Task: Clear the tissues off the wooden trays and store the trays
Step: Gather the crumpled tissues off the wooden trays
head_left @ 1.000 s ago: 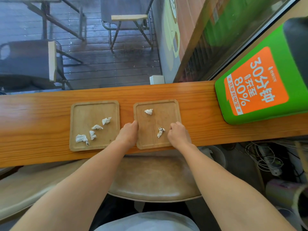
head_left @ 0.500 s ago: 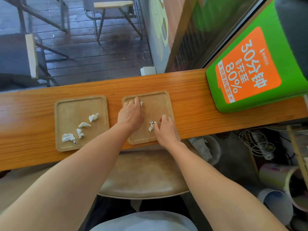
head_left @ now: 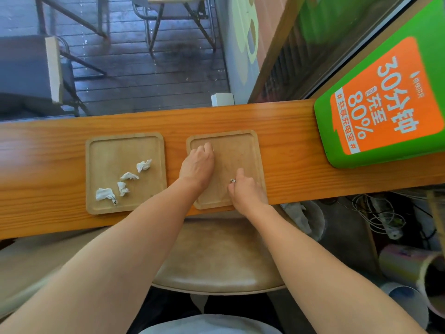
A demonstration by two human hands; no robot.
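Two square wooden trays lie side by side on a long wooden counter [head_left: 289,150]. The left tray [head_left: 103,150] carries several crumpled white tissues [head_left: 144,165]. Both my hands are on the right tray [head_left: 243,150]. My left hand [head_left: 197,166] is curled over the tray's far left part, covering the tissue that lay there. My right hand [head_left: 248,190] is closed near the tray's front edge, with a small bit of tissue [head_left: 232,181] showing at its fingertips.
A green and orange sign box [head_left: 385,112] stands on the counter at the right. A tan stool seat [head_left: 216,256] is below the counter. A bin with white rubbish [head_left: 310,218], cables and paper cups sit on the floor to the right.
My left hand moved from the tray's left edge onto the far tissue and closed over it. My right hand closed over the near tissue, now almost hidden.
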